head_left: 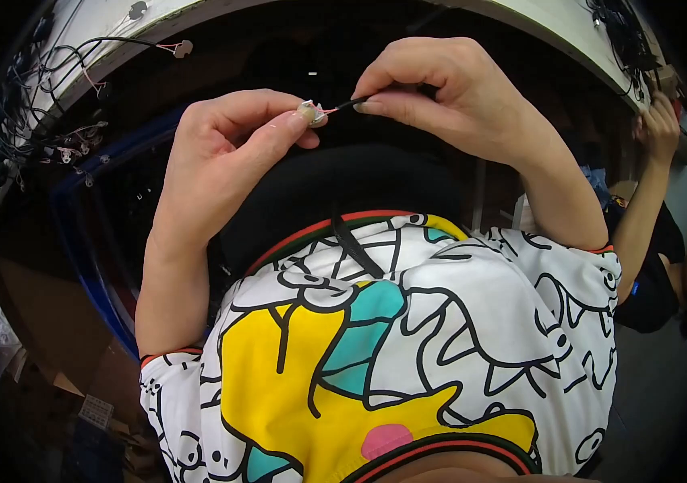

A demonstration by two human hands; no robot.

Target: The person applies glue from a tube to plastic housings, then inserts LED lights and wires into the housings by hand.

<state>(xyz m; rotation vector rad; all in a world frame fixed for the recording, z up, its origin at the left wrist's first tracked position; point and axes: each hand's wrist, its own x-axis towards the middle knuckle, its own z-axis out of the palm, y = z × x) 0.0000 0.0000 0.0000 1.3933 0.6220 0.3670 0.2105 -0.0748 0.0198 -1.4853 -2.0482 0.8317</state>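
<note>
Between the thumb and forefinger of my left hand (pixel 235 149) is a small pale connector (pixel 317 114), partly hidden by the fingertips. Thin red and white wires run from it to the right into a black cable (pixel 351 103). My right hand (pixel 448 92) pinches that cable a short way from the connector. Both hands are raised over my lap, close together, with the short stretch of wire between them. The exact shape of the small piece cannot be made out.
A pale table edge (pixel 513 12) curves across the far side. Black cables (pixel 37 121) with small ends pile up at the left; one cable end (pixel 182 49) pokes over the edge. A blue bin rim (pixel 78 241) lies below left. At right, another person's hand (pixel 659 129) reaches toward hanging cables.
</note>
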